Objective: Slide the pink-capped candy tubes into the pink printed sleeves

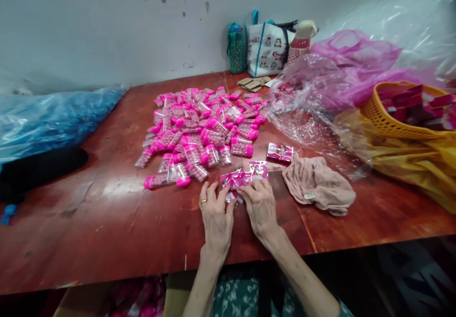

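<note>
My left hand [215, 217], with a ring on one finger, bends its fingers at the lower left edge of a shiny pink printed packet [237, 178]. Its thumb and index finger pinch there. From the other side, my right hand [261, 208] has its thumb and fingers closed on the packet's right part. Small clear and pale bits show between the fingertips, too small to name. Just beyond the hands spreads a pile of clear tubes with pink caps [192, 132], filled with pink beads. A small pink printed box [280, 153] lies right of the packet.
A crumpled beige cloth [318, 184] lies to the right. Clear and pink plastic bags [313, 89] and a yellow basket [368, 106] fill the far right. Blue plastic [53, 117] and a black object [46, 170] are at left. A white bag [265, 49] stands by the wall.
</note>
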The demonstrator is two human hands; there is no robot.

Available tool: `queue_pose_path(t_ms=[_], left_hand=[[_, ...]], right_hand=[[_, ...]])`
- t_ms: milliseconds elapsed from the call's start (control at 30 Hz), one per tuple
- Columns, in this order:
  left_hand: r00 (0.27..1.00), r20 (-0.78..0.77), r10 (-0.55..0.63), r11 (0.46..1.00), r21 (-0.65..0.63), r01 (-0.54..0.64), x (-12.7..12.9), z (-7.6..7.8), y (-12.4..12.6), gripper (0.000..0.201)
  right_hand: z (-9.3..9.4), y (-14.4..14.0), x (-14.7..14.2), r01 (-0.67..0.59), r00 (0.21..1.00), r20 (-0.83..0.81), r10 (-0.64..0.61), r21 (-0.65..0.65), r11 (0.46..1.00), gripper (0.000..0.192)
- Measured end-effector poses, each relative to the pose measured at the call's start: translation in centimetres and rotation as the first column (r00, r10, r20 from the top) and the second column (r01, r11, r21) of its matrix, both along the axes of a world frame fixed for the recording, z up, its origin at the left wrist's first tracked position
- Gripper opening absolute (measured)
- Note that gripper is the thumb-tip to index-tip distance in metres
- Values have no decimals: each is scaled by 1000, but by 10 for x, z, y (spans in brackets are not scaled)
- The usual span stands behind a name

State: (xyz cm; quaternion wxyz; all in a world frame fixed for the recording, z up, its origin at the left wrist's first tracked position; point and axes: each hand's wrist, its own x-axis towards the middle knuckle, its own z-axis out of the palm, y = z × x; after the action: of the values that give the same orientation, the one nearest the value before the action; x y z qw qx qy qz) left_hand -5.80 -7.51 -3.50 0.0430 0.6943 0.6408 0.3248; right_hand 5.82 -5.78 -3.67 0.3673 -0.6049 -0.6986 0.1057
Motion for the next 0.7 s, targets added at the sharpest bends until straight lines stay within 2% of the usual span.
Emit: queue_pose_path(t_ms=[67, 133, 233, 367, 467, 533, 600, 633, 700], left_hand=[[993, 115, -1, 1000, 7, 0, -2, 1, -1, 24], [934, 354, 37, 999, -9, -36, -4, 4, -2, 21], [735, 664, 134, 991, -100, -90, -5, 9, 0, 20], [551, 817, 170, 978, -208, 7, 1, 18, 7, 24], [360, 912, 198, 964, -248, 99, 7, 24, 13, 23], [247, 942, 226, 956, -263, 128, 9, 28, 14, 18], [160, 954, 252, 952, -274, 138, 10, 32, 11, 12], [126, 957, 262, 950, -278, 139, 10, 33, 9, 10], [76, 958, 275, 949, -283, 140, 10, 35, 4, 10]], right_hand=[[1, -1, 1, 7, 1000, -30, -6, 30, 1000, 17], [1, -2, 2, 20, 997, -70, -15, 70, 997, 18], [2, -2, 2, 36, 991, -132, -17, 143, 989, 19], [6, -5, 2, -35, 984, -164, 73, 225, 974, 18], [11, -10, 0, -80, 972, -194, 131, 249, 965, 18], [15, -13, -2, -49, 931, -348, 111, 181, 982, 25], [20, -17, -3, -59, 822, -567, 59, 19, 998, 37], [22, -18, -4, -98, 759, -650, 36, -60, 993, 34], [24, -21, -5, -189, 687, -726, 20, -153, 970, 15]])
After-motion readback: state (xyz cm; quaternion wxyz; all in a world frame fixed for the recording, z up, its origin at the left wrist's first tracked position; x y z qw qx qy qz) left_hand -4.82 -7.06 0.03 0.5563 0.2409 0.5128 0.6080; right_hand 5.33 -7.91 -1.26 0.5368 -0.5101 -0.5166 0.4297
